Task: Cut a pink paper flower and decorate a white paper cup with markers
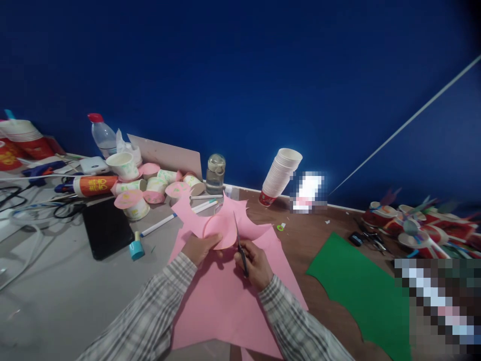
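My left hand [203,248] pinches a rounded piece of pink paper [222,228] that is partly cut out, its thumb on top. In my right hand [255,263] is a pair of scissors [241,245], the blades pointing up and away along the right edge of the round piece. Jagged pink offcut paper with curved bites surrounds it. Below both hands lies a large pink sheet [225,311] on the table. Whether the scissor blades are parted is hard to make out.
Decorated paper cups [155,188] with pink discs lie at the left, near a black tablet [107,228] and a glue bottle [136,248]. A tall leaning cup stack [281,173] and a clear jar [215,173] stand by the blue wall. Green paper [366,296] lies right.
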A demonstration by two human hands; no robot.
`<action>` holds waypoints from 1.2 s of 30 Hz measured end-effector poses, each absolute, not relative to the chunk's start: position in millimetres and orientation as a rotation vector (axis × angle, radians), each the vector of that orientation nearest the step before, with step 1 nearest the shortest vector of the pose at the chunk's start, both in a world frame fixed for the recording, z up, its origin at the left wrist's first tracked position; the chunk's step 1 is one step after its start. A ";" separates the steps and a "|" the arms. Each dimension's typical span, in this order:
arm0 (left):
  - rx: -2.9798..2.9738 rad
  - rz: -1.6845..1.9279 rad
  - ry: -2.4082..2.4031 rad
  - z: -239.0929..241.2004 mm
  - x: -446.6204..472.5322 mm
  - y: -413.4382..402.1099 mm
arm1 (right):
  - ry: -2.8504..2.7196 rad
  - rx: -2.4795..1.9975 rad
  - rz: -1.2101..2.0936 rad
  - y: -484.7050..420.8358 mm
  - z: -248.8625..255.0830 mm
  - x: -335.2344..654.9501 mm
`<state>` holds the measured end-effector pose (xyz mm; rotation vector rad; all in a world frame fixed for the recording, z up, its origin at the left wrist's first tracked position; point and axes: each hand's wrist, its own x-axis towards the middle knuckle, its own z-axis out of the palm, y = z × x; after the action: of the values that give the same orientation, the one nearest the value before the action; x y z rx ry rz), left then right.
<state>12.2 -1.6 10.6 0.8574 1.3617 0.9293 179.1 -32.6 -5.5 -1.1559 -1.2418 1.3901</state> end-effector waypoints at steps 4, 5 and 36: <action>0.869 0.910 1.372 11.0 11.8 -1.3 | -1.242 -1.166 1.395 -31.7 -9.0 180.1; 0.870 0.908 1.369 11.2 11.8 -1.1 | -1.240 -1.172 1.392 -31.4 -9.6 180.5; 0.980 0.846 1.268 11.9 0.6 3.6 | -1.379 -1.136 1.409 -28.2 -0.9 190.4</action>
<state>0.6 3.6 11.9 0.9798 1.2680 0.8465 190.4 -28.2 -0.9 -1.1361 -1.3789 1.4085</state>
